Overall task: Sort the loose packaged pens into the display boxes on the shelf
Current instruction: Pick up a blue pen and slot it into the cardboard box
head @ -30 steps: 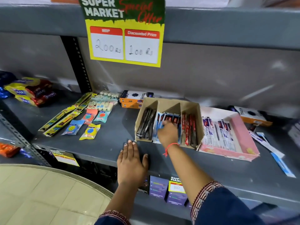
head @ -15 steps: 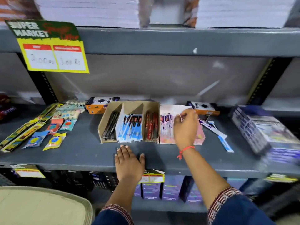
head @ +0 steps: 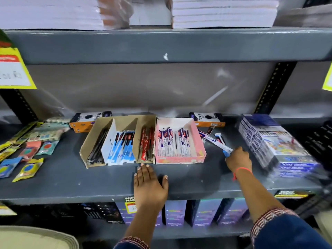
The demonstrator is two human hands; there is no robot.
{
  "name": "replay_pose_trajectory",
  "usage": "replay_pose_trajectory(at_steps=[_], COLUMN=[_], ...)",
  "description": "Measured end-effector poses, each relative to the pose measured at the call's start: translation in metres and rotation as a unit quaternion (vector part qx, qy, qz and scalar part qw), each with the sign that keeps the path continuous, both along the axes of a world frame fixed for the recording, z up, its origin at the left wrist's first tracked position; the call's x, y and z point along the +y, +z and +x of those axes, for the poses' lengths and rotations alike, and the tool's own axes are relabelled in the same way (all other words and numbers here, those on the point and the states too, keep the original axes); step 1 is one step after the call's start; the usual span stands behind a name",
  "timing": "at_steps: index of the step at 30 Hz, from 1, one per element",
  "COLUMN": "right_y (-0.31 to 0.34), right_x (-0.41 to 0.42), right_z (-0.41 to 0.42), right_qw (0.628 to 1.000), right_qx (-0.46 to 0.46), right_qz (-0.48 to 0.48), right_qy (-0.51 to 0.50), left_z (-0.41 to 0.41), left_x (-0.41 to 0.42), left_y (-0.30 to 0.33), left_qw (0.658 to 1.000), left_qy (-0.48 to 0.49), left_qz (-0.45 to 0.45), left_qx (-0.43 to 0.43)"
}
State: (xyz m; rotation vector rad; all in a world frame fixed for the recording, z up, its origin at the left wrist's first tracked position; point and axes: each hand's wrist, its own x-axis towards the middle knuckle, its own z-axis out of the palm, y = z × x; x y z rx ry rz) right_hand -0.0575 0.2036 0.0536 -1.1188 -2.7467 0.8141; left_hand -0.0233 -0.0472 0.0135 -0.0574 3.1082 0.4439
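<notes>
At a grey metal shelf (head: 71, 178) in a shop, we rest our left hand (head: 150, 186) flat, palm down and fingers spread, on the shelf's front edge just below the display boxes; it has hold of nothing. Our right hand (head: 238, 159), a red thread at the wrist, reaches to the right of the pink display box (head: 197, 141) and closes its fingers on the near end of a loose white-and-blue packaged pen (head: 218, 144), which lies slanting on the shelf among a few other loose pen packs (head: 208, 133) between the pink box and a shrink-wrapped stack of blue boxes (head: 276, 146). The pink box holds rows of white-and-purple pen packs. Touching its left side stands a brown cardboard display box (head: 89, 146) with three compartments: dark pens on the left, blue-and-white packs in the middle, red packs on the right. Behind the boxes lie two orange-and-black cartons (head: 86, 121). Small coloured sachets (head: 28, 169) are scattered at the far left. Stacks of paper (head: 222, 11) fill the shelf above, and a yellow price sign (head: 12, 69) hangs at the left edge.
</notes>
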Motion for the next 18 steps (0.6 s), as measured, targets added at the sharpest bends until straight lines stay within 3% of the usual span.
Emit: replay_pose_trajectory(at_steps=[5,13,18], right_y=[0.006,0.005,0.010], right_x=[0.014,0.030,0.032], right_z=[-0.020,-0.024,-0.013], right_qw=[0.995,0.989,0.976], right_qx=[-0.017,-0.011,0.132], right_qz=[-0.092,-0.145,-0.117], right_qy=[-0.018,-0.036,-0.125], left_z=[0.000,0.001,0.002], left_x=[-0.001,0.000,0.000], left_y=[-0.001,0.001,-0.001], left_qw=[1.000,1.000,1.000], left_qy=[0.001,-0.001,-0.003], left_qz=[-0.009,-0.016,-0.012], left_qx=[0.001,0.002,0.006])
